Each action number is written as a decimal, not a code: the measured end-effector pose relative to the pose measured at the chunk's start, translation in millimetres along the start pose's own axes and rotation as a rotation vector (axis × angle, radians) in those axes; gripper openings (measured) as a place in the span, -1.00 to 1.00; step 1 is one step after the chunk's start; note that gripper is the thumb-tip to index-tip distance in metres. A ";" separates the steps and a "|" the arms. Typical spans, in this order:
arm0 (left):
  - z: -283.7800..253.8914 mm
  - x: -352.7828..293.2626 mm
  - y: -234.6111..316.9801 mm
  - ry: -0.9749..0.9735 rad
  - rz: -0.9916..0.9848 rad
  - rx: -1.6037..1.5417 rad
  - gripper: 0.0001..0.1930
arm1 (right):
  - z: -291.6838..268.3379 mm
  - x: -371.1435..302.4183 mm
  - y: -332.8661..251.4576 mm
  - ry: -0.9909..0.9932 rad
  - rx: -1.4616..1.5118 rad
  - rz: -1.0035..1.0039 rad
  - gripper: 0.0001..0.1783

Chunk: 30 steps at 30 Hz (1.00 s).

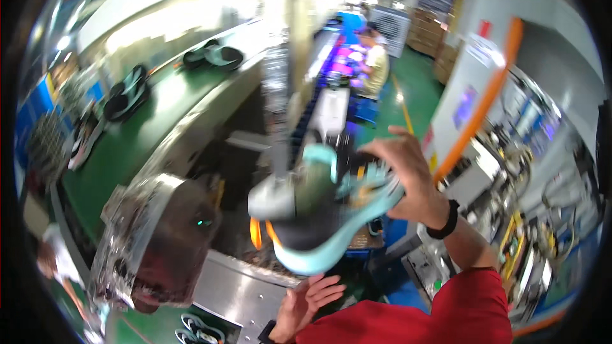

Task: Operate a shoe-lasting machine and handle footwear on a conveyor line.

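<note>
A blurred shoe (331, 251) with a dark upper and a mint-coloured sole is in the middle of the view. My right hand (414, 181) grips its right end, thumb and fingers curved round it. Below the sole, my left hand (309, 302) is open with its fingers stretched out; whether it touches the shoe I cannot tell. A whitish block (271, 200) at the foot of a foil-wrapped post (276, 102) overlaps the shoe's left side. Orange strips hang beside the block.
On the left, a green conveyor belt (169, 99) carries several shoes. A wrapped machine box (169, 242) stands nearer. More footwear (199, 330) lies at the lower left. An orange bar (478, 111) and machinery flank my right. A co-worker (375, 64) sits farther along the line.
</note>
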<state>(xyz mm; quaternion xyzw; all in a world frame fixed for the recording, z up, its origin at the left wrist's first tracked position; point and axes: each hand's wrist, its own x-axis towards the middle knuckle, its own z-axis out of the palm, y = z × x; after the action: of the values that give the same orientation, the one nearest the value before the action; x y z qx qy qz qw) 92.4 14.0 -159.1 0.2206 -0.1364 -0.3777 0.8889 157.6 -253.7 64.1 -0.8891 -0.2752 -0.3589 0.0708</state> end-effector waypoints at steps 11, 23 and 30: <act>151.5 146.9 -174.5 -0.117 -0.358 0.274 -0.36 | -159.8 -297.0 -39.9 0.118 0.131 0.893 0.10; 273.5 186.6 -480.1 -0.792 -0.539 0.829 -0.26 | -235.0 -568.7 -104.2 1.399 0.158 1.664 -0.34; 298.9 304.8 -660.1 -0.650 -0.399 1.460 -0.18 | -297.4 -606.1 -148.8 1.455 -0.257 1.678 -0.34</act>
<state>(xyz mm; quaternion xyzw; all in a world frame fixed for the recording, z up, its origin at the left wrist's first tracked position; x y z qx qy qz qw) -226.9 -703.0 -204.2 0.6428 -0.5562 -0.3900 0.3540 -459.2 -490.8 -139.1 -0.3722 0.5580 -0.6580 0.3423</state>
